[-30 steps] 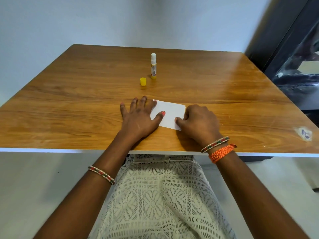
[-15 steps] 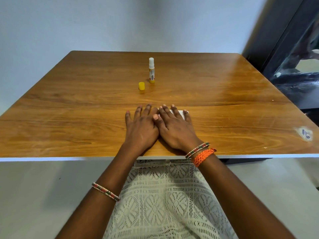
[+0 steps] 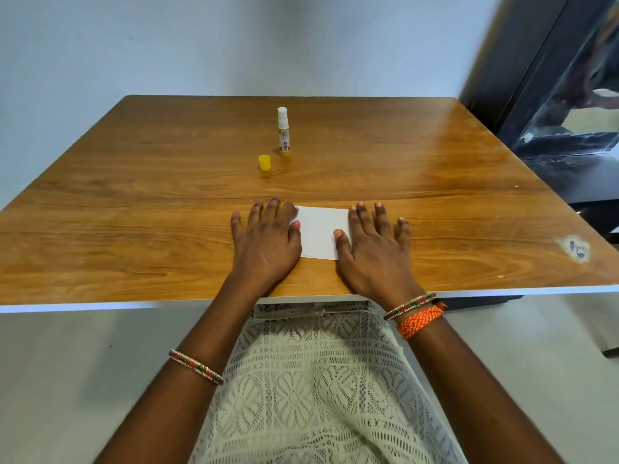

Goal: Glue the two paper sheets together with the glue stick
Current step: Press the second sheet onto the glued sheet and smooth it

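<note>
A small white paper (image 3: 320, 234) lies flat near the front edge of the wooden table (image 3: 134, 195); I cannot tell two sheets apart in it. My left hand (image 3: 266, 241) lies palm down over its left edge, fingers spread. My right hand (image 3: 373, 247) lies palm down over its right edge, thumb on the paper. Neither hand grips anything. Farther back the glue stick (image 3: 283, 132) stands upright with its white glue exposed. Its yellow cap (image 3: 264, 162) sits on the table just left of it and nearer to me.
A worn whitish patch (image 3: 574, 249) marks the table near its right front corner. A dark cabinet or frame (image 3: 552, 95) stands beyond the table's right side. A pale wall runs behind the table.
My right hand slid rightward off the middle of the paper, uncovering it. The hands, side by side half a second ago, now rest at the paper's two ends.
</note>
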